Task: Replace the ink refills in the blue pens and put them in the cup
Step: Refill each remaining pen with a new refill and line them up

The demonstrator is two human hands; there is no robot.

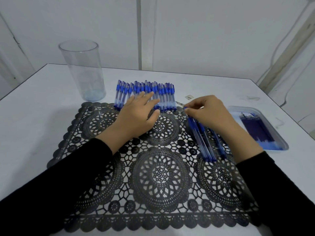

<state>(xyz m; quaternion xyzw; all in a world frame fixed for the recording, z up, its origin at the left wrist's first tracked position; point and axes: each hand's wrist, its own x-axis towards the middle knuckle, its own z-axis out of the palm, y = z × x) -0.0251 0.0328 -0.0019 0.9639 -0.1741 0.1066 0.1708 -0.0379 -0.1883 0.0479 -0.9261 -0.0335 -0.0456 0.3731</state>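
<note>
A row of several capped blue pens [163, 92] lies side by side at the far edge of a black lace mat [153, 167]. My left hand [138, 114] reaches over the row with straight fingers lying on the pens. A small bundle of blue pens [204, 142] lies under my right hand [209, 113], whose fingertips pinch the top end of one of them. A tall clear plastic cup [83, 70] stands upright at the far left with nothing in it. Dark blue ink refills [257, 128] lie in a shallow tray [279, 138] at the right.
The white table [34, 125] ends at a wall behind and at an edge on the right. A small thin part [179, 103] and a scrap of plastic [189, 97] lie on the table between the pen row and my right hand.
</note>
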